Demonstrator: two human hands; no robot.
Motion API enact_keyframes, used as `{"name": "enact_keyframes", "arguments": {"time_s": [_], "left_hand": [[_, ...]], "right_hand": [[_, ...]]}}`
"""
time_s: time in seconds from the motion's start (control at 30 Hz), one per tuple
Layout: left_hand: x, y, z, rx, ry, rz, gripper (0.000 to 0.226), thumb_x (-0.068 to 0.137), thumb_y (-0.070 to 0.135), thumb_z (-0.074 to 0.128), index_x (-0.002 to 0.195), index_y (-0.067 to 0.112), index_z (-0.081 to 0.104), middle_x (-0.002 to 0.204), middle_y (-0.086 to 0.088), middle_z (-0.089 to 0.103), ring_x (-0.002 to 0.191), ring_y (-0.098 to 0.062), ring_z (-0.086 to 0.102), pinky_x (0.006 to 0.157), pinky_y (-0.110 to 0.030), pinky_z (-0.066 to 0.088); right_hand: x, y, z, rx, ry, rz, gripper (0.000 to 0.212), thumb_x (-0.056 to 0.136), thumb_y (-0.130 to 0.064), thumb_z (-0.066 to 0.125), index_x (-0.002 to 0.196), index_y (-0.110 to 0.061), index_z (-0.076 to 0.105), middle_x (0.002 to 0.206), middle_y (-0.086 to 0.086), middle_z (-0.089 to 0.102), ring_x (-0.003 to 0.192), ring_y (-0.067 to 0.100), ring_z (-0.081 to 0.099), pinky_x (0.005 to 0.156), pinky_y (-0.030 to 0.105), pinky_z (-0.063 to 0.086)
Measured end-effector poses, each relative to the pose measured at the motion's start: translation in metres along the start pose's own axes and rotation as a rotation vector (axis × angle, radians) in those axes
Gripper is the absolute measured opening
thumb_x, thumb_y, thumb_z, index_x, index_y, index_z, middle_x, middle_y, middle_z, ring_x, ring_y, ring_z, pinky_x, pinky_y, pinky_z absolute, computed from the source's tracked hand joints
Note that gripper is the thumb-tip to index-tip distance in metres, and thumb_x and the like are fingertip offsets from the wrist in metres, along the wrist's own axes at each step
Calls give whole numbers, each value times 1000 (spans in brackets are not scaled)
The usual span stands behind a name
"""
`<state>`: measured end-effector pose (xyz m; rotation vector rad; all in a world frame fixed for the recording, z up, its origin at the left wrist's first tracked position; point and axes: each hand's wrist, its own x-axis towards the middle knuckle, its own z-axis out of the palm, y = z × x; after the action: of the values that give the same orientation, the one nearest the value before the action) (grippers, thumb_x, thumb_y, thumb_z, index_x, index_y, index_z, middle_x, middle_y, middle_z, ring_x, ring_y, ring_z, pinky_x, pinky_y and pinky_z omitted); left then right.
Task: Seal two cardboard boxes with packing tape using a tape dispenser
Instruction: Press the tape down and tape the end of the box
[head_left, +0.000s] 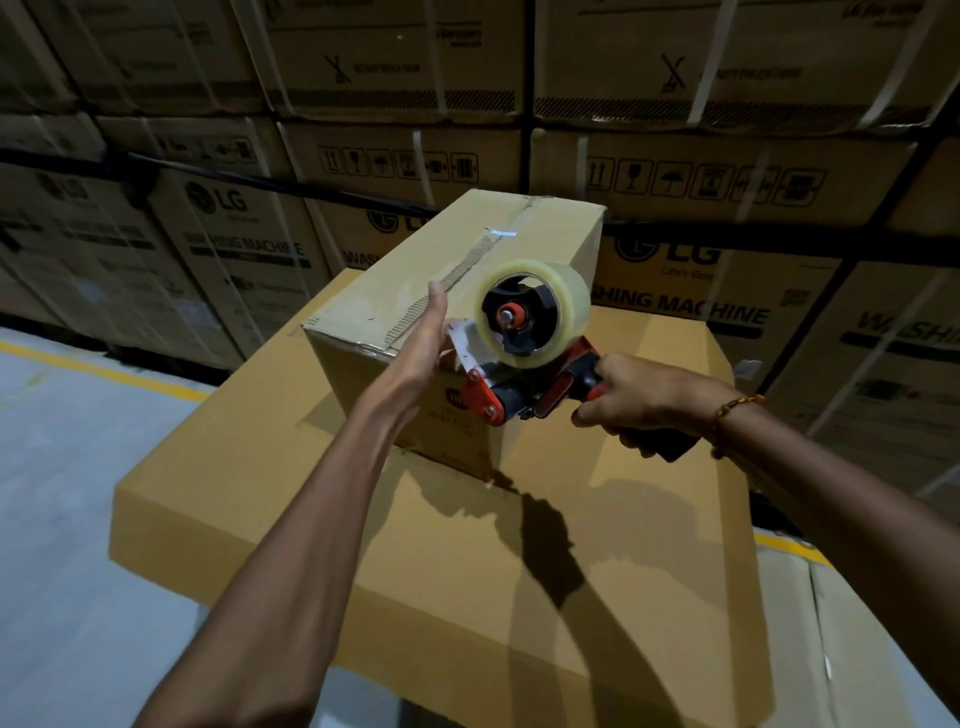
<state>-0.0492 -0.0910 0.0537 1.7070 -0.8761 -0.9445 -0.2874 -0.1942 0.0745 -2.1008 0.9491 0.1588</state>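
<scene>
A small cardboard box (395, 291) rests on top of a large flat cardboard box (249, 499). Its top flaps are closed, and the seam between them runs from near to far. My right hand (639, 400) is shut on the handle of a red and black tape dispenser (524, 384) that carries a roll of clear tape (561, 296). The dispenser's front sits at the small box's near top edge. My left hand (426, 343) is flat and open against that near edge, its fingers next to the dispenser's metal tab.
Stacked washing-machine cartons (727, 291) form a wall behind and to the right. A grey floor with a yellow line (104, 371) lies on the left. Another cardboard box (852, 649) is at the lower right.
</scene>
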Motion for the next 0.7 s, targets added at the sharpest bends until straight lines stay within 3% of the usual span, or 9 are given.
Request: {"name": "enact_keyframes", "arguments": {"time_s": [0.1, 0.17, 0.3, 0.4, 0.47, 0.57, 0.63, 0.7], "left_hand": [[2, 5, 12, -62, -107, 31, 106, 79, 92, 8, 144, 21, 52, 149, -9, 52, 143, -23, 42, 120, -49, 15], [4, 4, 18, -78, -137, 60, 103, 82, 88, 6, 149, 21, 47, 148, -7, 54, 138, -18, 48, 121, -46, 15], [7, -1, 7, -20, -188, 35, 110, 80, 90, 0, 155, 18, 35, 158, -5, 41, 148, -17, 33, 123, -46, 5], [6, 5, -1, 20, -204, 56, 94, 94, 71, -5, 142, 14, 52, 142, 4, 55, 132, -7, 47, 115, -31, 24], [7, 5, -2, 128, -110, 114, 79, 101, 64, 10, 144, 12, 52, 140, 3, 58, 130, -9, 50, 115, -30, 29], [11, -10, -10, 555, 88, 248, 47, 106, 40, 43, 141, 11, 57, 149, -9, 52, 139, -25, 46, 110, -32, 33], [10, -20, -12, 710, 60, 293, 47, 102, 37, 53, 142, 12, 57, 156, -10, 43, 145, -26, 38, 116, -36, 28], [6, -22, -8, 800, 35, 316, 59, 98, 47, 57, 145, 11, 53, 159, -10, 37, 147, -26, 33, 118, -41, 27]], "right_hand": [[0, -4, -1, 10, -8, 6, 12, 98, -23, 66, 104, -18, 56, 74, 10, 59, 59, 24, 59, 57, 38, 56], [3, -4, -2, 20, -5, 11, 14, 98, -23, 65, 107, -18, 56, 73, 10, 59, 59, 25, 59, 57, 39, 56], [1, 5, 2, 118, -12, -4, 14, 98, -19, 66, 108, -22, 56, 67, 4, 57, 52, 16, 56, 48, 31, 51], [-5, 21, 6, 271, -29, 55, 8, 99, -19, 65, 96, -15, 58, 54, -1, 53, 42, 13, 49, 41, 25, 44], [-5, 35, 6, 337, -24, 80, 8, 100, -16, 64, 99, -9, 60, 53, -1, 52, 42, 13, 48, 41, 25, 44], [-2, 58, 9, 470, -11, 92, 12, 99, -11, 64, 89, -7, 58, 54, 1, 50, 43, 15, 47, 42, 27, 44], [5, 76, 16, 585, -4, 132, 15, 99, -8, 62, 85, -6, 57, 54, 3, 49, 40, 16, 44, 39, 25, 42], [13, 93, 29, 702, -5, 166, 8, 98, -7, 62, 91, -5, 57, 58, 4, 49, 42, 15, 42, 39, 25, 40]]}}
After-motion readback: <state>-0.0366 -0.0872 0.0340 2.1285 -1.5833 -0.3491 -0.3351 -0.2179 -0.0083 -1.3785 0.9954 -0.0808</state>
